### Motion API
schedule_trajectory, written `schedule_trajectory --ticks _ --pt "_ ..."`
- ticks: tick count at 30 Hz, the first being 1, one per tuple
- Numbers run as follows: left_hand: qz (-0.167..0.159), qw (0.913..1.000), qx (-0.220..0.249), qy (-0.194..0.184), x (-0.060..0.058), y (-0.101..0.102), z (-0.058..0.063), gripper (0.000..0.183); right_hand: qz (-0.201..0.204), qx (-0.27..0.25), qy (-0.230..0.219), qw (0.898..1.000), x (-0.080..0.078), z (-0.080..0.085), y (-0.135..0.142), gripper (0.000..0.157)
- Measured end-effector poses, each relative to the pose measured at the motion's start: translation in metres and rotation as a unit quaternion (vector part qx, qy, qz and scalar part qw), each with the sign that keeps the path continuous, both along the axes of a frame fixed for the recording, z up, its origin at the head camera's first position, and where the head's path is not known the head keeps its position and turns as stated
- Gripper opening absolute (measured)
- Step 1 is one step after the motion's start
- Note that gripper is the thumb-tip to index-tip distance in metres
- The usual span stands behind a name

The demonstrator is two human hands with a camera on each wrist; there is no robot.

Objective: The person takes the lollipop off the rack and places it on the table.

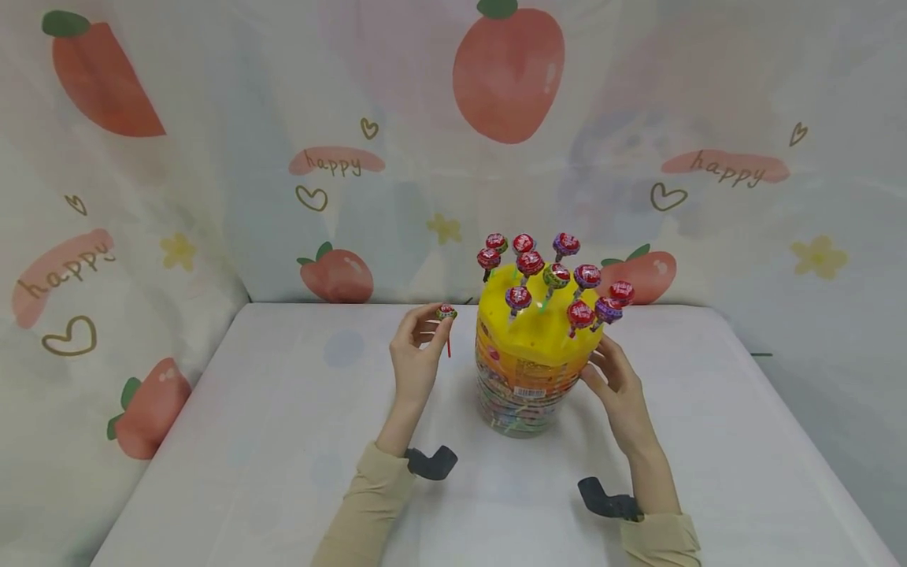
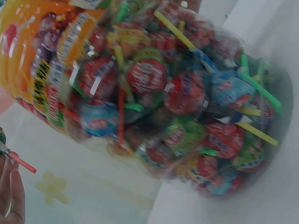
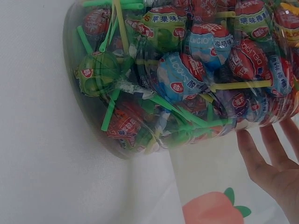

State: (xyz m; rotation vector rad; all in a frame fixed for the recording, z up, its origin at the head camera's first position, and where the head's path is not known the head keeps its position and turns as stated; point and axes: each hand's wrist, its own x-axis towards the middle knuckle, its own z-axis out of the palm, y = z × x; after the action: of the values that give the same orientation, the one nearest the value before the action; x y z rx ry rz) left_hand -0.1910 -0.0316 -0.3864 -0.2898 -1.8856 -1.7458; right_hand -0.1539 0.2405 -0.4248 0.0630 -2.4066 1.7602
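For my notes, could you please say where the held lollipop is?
In the head view, the held lollipop is pinched in the left hand, left of the jar.

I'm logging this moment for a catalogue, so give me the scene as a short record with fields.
Left hand: pinches a lollipop with a red stick
Right hand: touches the side of the tub
Tub contents: loose wrapped lollipops, seen through the clear wall
Tub top: yellow lid with several lollipops standing in it, heads up
Surface: white-covered table
Backdrop: pale cloth printed with fruit, hearts and "happy"
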Motion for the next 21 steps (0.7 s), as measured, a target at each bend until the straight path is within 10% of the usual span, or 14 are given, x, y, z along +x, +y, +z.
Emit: schedule_trajectory --ticks 21 --pt "0.005 0.9924 0.027 -0.12 -0.028 0.0 -0.06 0.024 0.003 -0.018 0.008 1.0 0.001 0.001 -0.002 0.055"
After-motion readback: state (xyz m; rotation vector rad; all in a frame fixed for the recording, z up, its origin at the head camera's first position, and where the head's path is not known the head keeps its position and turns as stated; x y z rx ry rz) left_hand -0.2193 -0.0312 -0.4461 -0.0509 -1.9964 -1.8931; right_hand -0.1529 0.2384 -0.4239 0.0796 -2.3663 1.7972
